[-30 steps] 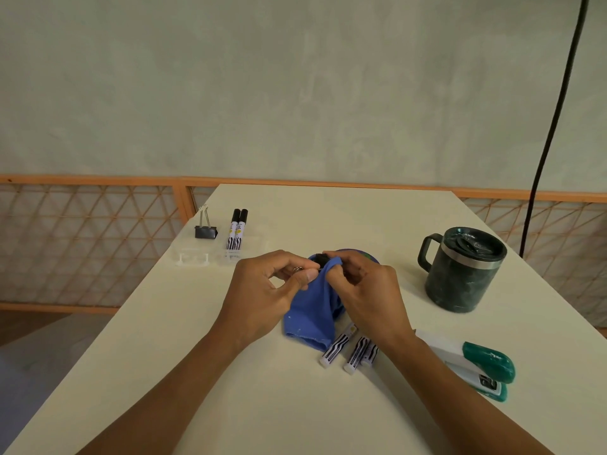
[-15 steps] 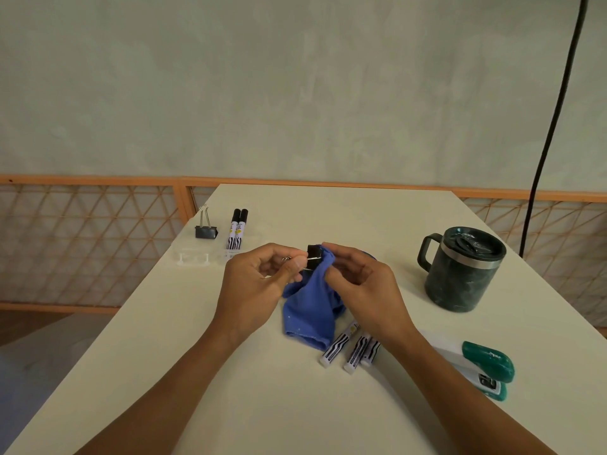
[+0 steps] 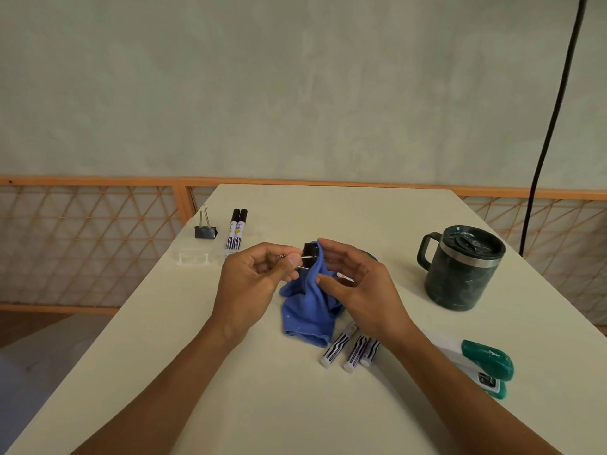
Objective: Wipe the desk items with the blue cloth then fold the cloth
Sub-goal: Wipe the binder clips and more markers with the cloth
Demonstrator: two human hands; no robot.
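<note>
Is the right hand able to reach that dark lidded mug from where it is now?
Probably yes: nothing stands on the table between the right hand and the lidded mug, whose handle faces it. But that hand holds the blue cloth.

a pale, mottled plaster wall [image 3: 295,77] fills the upper half of the view in soft, even light, with a black cable [image 3: 556,110] hanging down it at the right. below it runs an orange wooden railing [image 3: 82,182] filled with diamond lattice. a cream desk [image 3: 295,415] stretches toward the railing, and a strip of brown floor [image 3: 33,326] shows at the left.
</note>
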